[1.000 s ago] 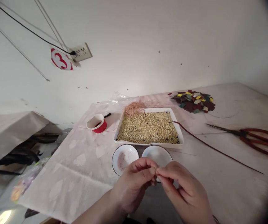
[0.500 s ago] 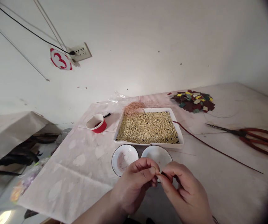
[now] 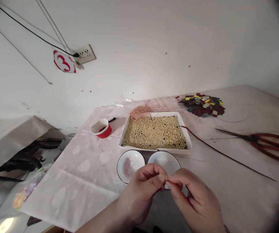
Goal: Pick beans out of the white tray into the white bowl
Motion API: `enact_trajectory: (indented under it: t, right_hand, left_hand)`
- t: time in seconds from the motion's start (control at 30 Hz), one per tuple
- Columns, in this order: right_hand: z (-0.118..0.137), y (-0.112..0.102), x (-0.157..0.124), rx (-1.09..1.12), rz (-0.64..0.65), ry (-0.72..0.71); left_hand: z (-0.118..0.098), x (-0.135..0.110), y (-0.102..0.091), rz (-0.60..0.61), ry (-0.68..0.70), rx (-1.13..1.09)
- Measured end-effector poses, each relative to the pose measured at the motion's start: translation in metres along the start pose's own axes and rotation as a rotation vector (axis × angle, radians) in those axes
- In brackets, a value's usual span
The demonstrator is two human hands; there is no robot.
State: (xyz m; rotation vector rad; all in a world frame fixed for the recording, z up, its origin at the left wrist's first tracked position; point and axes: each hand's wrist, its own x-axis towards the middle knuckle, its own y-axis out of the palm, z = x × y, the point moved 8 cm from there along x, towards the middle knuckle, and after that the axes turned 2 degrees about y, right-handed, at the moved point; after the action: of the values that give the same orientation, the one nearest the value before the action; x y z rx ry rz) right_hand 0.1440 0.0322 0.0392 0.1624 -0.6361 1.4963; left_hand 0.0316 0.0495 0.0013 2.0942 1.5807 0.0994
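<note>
My left hand (image 3: 145, 189) and my right hand (image 3: 194, 195) meet fingertip to fingertip over the near edge of the right white bowl (image 3: 163, 159). Each is closed in a pinch of thumb and forefinger. Whatever sits between the tips is too small and too covered to name. To the left, the other white bowl (image 3: 131, 165) has pinkish residue or small bits in it. Just behind both bowls lies a shallow white tray (image 3: 189, 144) filled with pale round beads or beans (image 3: 156, 132), a few of them dark.
Pinkish thin strands (image 3: 139, 113) lie over the tray's back left corner. A red paper cup (image 3: 102, 128) and black pen (image 3: 112, 119) are at left. Rightward are a dark red cord (image 3: 217, 150), large scissors (image 3: 258, 139) and a pile of coloured scraps (image 3: 203, 105). Cloth covers the table (image 3: 81, 191).
A small dark piece at my right fingertips no longer shows. The right fingers have closed in towards the left ones. The bowls and tray stay in place.
</note>
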Motion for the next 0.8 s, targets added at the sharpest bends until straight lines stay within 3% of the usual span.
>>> enact_trajectory:
  t: [0.5,0.8]
  right_hand:
    - [0.001,0.001,-0.001,-0.048,0.003,-0.009]
    - [-0.001,0.003,-0.004,-0.020,-0.005,0.004]
  left_hand:
    - [0.000,-0.001,0.000,-0.025,-0.008,0.018]
    - [0.008,-0.002,0.014,0.069,-0.068,-0.245]
